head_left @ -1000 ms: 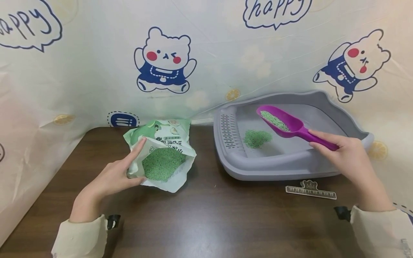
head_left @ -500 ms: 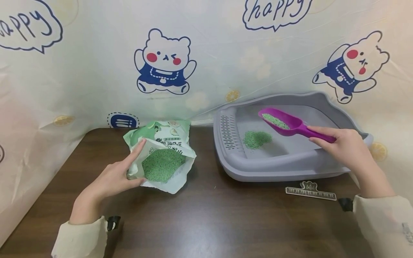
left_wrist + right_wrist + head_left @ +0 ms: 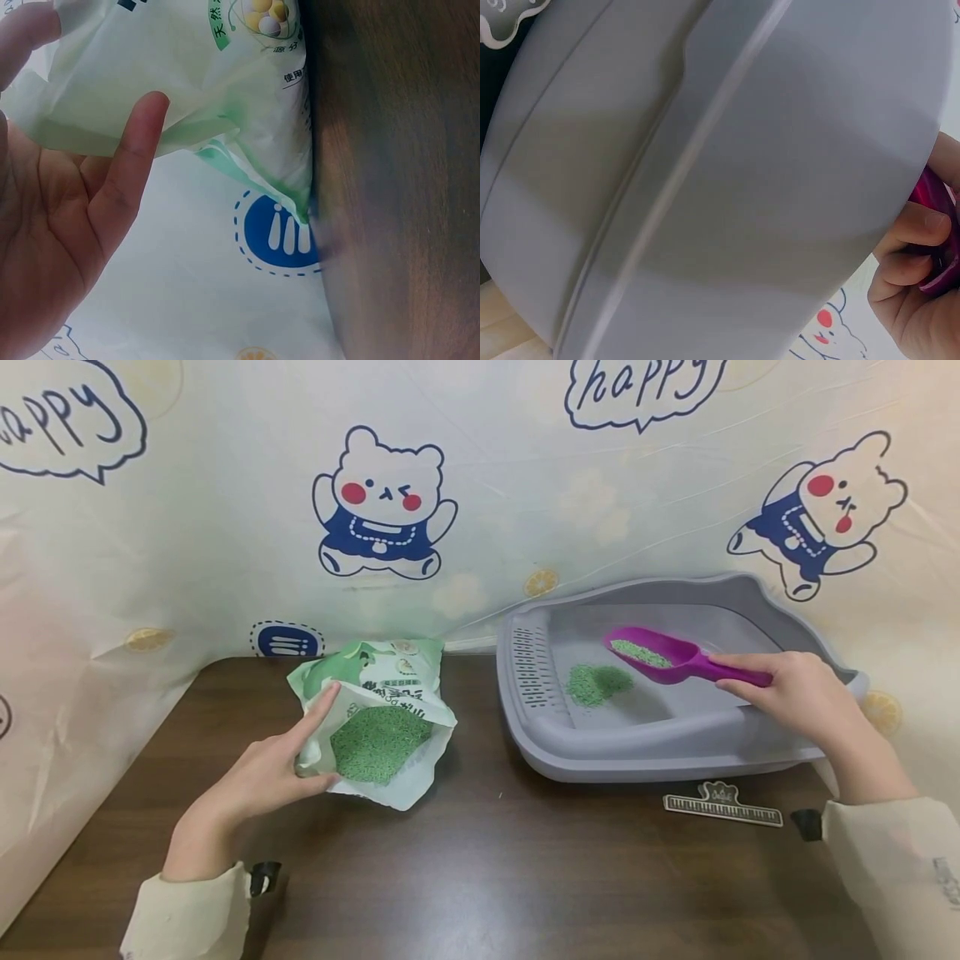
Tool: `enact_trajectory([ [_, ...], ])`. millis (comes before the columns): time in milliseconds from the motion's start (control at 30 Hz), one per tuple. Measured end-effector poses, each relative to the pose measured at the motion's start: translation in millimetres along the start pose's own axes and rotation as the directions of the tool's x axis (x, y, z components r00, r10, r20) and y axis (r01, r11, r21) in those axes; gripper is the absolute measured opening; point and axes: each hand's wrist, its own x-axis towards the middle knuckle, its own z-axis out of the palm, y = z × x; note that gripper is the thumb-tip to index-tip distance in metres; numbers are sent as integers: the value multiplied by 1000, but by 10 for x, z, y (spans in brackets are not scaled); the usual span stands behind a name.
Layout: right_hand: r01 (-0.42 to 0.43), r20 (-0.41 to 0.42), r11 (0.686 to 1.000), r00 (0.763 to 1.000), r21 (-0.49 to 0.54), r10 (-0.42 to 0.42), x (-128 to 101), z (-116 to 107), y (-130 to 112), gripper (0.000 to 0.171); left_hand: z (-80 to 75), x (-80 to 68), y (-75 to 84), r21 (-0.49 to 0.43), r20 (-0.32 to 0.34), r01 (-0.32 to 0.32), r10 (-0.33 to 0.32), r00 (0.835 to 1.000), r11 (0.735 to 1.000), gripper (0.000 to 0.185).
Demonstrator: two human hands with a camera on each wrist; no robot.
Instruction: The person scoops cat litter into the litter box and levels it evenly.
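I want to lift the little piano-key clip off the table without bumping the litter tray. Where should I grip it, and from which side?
Probably by the small raised tab at its top middle, pinched from above and from the table's near edge. The clip lies flat on the table just in front of the grey tray, so its long bar offers little to pinch, and the near side is open.
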Motion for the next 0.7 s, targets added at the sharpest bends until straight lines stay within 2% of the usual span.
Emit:
enact_trajectory([
  [500,6,160,998,987,-70,6,122,-63,-20,42,1,-26,7,-2,-9,0,0,1000,1000,111],
  [700,51,220,993,975,-102,-28,182,-81,-18,38,2,-33,3,7,-20,-7,7,1000,1000,111],
])
